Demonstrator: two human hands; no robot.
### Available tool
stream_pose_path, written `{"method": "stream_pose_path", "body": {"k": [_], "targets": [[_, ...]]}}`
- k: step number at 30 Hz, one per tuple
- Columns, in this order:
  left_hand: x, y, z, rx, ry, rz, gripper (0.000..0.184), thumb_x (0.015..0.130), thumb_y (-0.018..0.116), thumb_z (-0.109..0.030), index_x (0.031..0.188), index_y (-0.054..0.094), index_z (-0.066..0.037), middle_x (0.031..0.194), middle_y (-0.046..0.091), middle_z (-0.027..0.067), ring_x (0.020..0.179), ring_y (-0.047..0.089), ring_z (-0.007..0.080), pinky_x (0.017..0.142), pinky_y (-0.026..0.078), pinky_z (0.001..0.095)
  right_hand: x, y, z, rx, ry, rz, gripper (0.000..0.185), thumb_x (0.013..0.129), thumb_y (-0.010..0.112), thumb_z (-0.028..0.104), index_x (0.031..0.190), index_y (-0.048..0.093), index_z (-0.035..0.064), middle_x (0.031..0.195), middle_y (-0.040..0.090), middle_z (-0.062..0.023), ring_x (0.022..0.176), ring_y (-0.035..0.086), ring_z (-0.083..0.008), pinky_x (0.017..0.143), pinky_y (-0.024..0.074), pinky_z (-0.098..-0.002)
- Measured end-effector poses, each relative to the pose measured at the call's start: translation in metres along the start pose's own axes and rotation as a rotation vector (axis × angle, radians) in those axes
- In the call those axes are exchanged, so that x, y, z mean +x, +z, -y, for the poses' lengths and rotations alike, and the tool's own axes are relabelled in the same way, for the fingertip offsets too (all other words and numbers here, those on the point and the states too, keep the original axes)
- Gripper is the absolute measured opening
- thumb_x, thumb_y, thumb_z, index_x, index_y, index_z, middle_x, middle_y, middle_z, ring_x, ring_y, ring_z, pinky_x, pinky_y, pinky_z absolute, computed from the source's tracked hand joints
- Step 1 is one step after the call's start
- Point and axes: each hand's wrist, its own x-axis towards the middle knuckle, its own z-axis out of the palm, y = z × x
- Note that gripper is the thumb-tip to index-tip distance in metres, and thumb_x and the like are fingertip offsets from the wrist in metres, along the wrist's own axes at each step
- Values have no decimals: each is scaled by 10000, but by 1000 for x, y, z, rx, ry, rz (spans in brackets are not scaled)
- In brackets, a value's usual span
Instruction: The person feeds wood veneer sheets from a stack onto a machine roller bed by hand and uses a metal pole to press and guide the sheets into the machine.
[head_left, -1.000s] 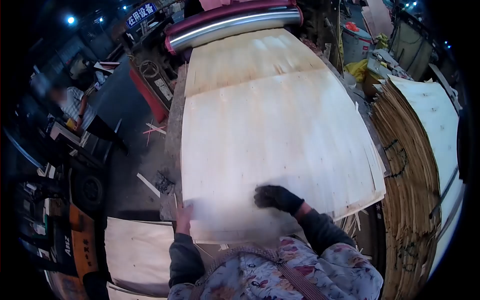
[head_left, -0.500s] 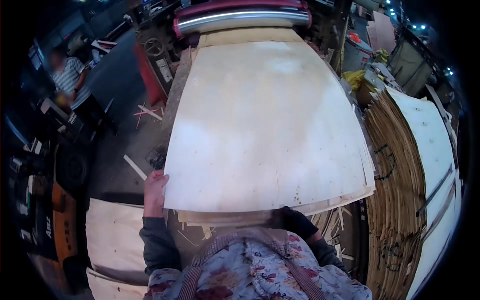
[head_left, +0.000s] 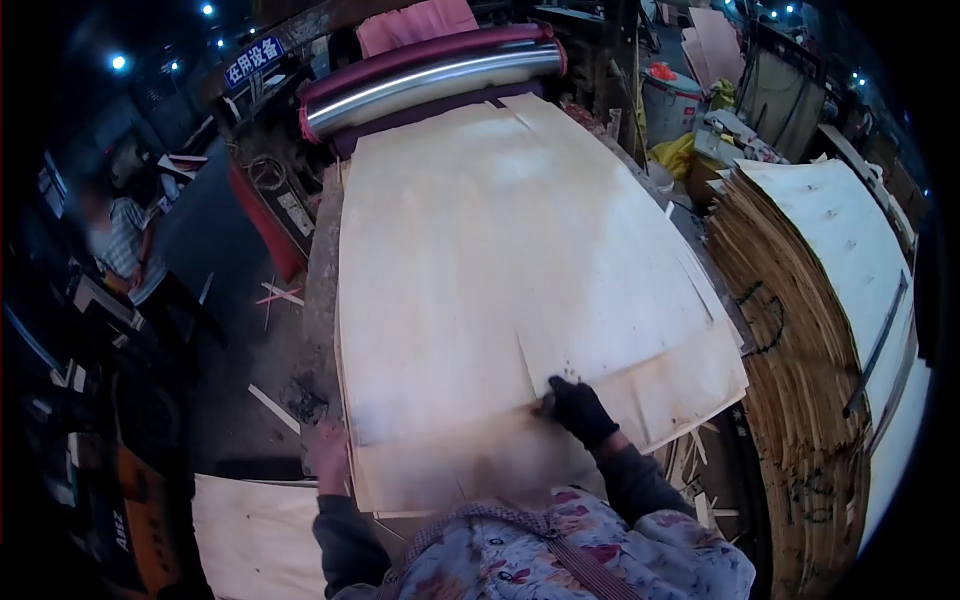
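Observation:
A large pale wood veneer sheet (head_left: 480, 270) lies on top of a stack in front of me. Below its near edge, the lower veneer sheet (head_left: 670, 385) of the stack shows. My right hand (head_left: 580, 410), in a dark glove, is closed at the near edge of the top sheet, thumb over it; the fingertips are partly hidden. At the left near corner of the stack is my bare left hand (head_left: 332, 455), smeared by motion, so its fingers do not show clearly. Past the far end of the sheets stands a shiny metal roller (head_left: 440, 90).
To the right rises a tall stack of veneer (head_left: 790, 350) with rough edges. A person (head_left: 135, 245) in a striped shirt stands at the left. An orange vehicle (head_left: 150, 520) and more pale sheets (head_left: 255, 535) are at the lower left. Wood scraps (head_left: 272, 408) litter the floor.
The top sheet has slid forward toward the roller, uncovering the sheet below along the near edge. My right hand has moved forward with that edge. My left hand now sits lower in view.

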Motion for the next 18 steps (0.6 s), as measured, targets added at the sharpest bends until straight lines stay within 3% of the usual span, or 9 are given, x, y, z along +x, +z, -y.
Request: {"method": "stream_pose_path", "body": {"k": [2, 4, 5, 6, 11, 14, 16, 18], "targets": [[12, 0, 51, 786, 548, -289, 330, 787, 612, -97, 1095, 528, -15, 799, 567, 91, 662, 547, 202, 599, 475, 350, 45, -2, -11, 651, 151, -74, 330, 840, 663, 274, 1004, 555, 8, 711, 611, -73, 668, 640, -248, 676, 542, -343], [-64, 71, -20, 737, 135, -262, 402, 795, 614, -124, 1156, 494, 4, 868, 581, 148, 786, 574, 261, 702, 474, 373, 79, -8, -3, 1037, 341, -121, 224, 924, 560, 249, 951, 555, 26, 745, 577, -89, 677, 634, -281, 763, 561, -442], [-61, 57, 8, 771, 299, -55, 539, 811, 624, -170, 1268, 425, 36, 1061, 564, 215, 1002, 554, 328, 860, 447, 392, 97, -10, -3, 1086, 361, -114, 188, 935, 534, 235, 904, 557, 50, 736, 583, -90, 663, 632, -282, 755, 559, -444], [-59, 58, 24, 1097, 293, -107, 609, 830, 616, -211, 1312, 376, 73, 1254, 464, 264, 1164, 471, 376, 977, 391, 408, 112, -10, -3, 1102, 369, -110, 182, 934, 535, 235, 894, 557, 58, 740, 588, -92, 658, 632, -282, 760, 557, -450], [-73, 76, 13, 880, 211, -130, 680, 845, 604, -244, 1354, 306, 95, 1393, 325, 281, 1310, 320, 383, 1083, 280, 401, 176, -6, -5, 1195, 370, -46, 140, 922, 549, 209, 921, 559, 69, 763, 614, -102, 693, 637, -297, 799, 544, -475], [-73, 78, 14, 938, 156, -154, 705, 857, 601, -266, 1373, 281, 91, 1390, 332, 265, 1313, 320, 371, 1080, 284, 389, 207, -4, -9, 1358, 247, 100, 138, 919, 547, 160, 1025, 530, 72, 1034, 614, -154, 1012, 597, -332, 899, 493, -492], [-73, 79, 10, 607, 70, -158, 699, 864, 599, -281, 1391, 286, 56, 1366, 360, 242, 1313, 329, 333, 1068, 303, 388, 208, 2, -1, 1306, 235, 134, 143, 918, 548, 154, 1033, 524, 73, 1088, 599, -157, 1043, 584, -337, 899, 493, -475], [-41, 47, 43, 537, 28, -137, 694, 858, 612, -273, 1393, 298, 39, 1335, 400, 219, 1266, 383, 306, 1039, 334, 373, 195, 8, 5, 1206, 266, 233, 205, 942, 513, 193, 1093, 540, 58, 1196, 577, -160, 1074, 578, -320, 937, 477, -442]]}}
